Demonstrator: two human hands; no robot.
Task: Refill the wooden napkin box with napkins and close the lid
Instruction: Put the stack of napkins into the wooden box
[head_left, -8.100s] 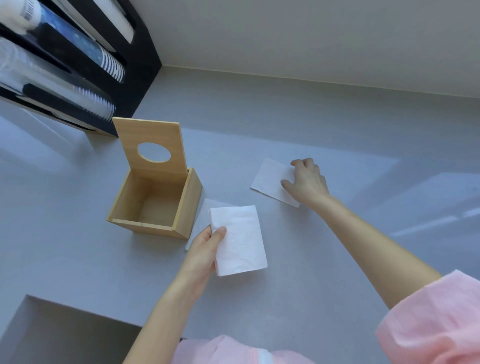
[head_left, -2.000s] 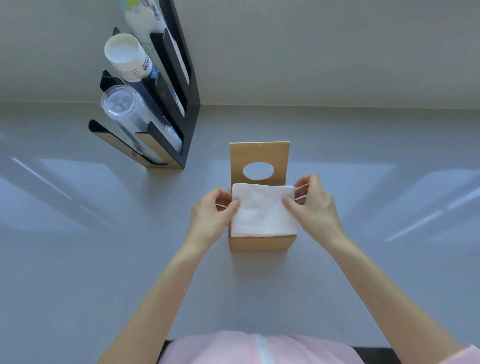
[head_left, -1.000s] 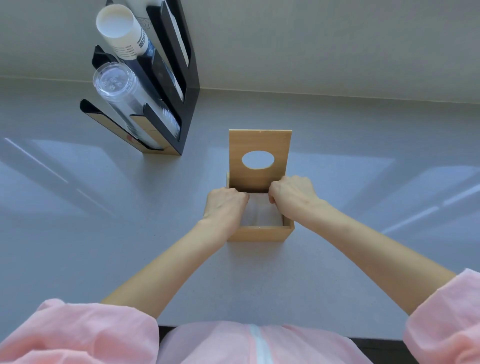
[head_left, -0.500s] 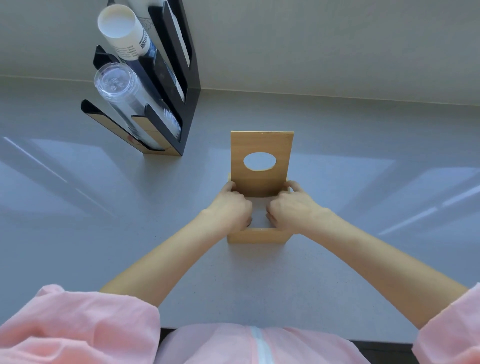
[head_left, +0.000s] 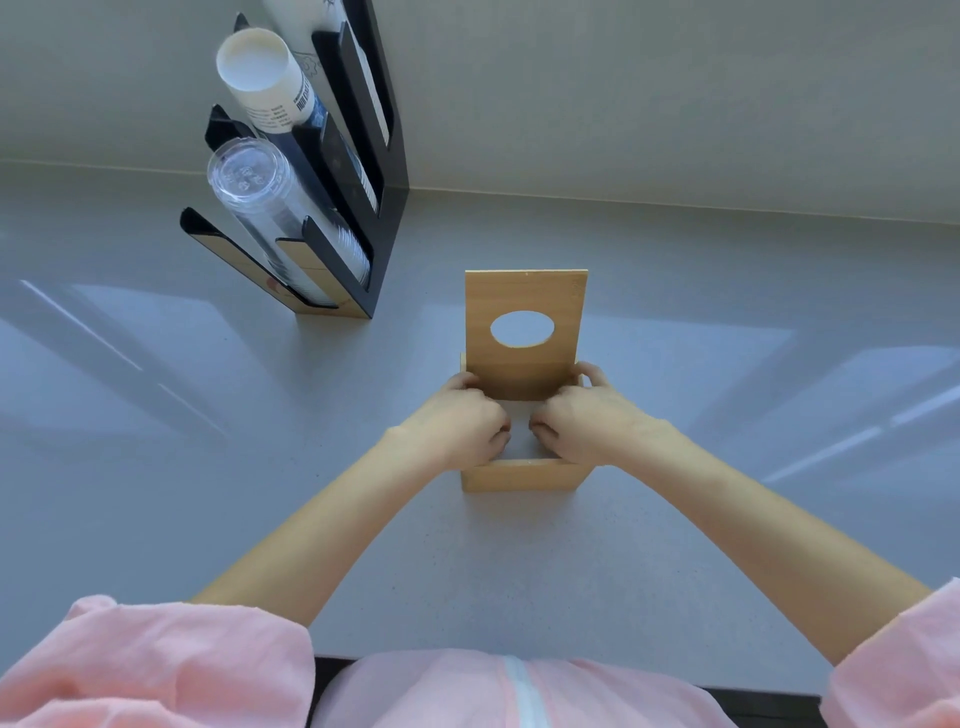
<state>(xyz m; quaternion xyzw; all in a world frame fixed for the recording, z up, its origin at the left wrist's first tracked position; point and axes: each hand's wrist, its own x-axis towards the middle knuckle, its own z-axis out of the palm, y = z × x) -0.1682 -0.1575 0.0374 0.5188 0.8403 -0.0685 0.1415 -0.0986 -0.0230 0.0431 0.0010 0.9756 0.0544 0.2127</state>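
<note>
Refill appears nearly done; closing is outstanding. The wooden napkin box (head_left: 524, 475) sits at frame centre on the grey counter (head_left: 519, 561), its lid (head_left: 524, 332) upright, oval hole showing. Left hand (head_left: 457, 426) and right hand (head_left: 587, 423) reach inside, fingers curled down; whether they grip anything cannot be told. Napkins are hidden beneath them. Upper left, a black rack (head_left: 384, 218) holds stacked cups (head_left: 270, 218).
</note>
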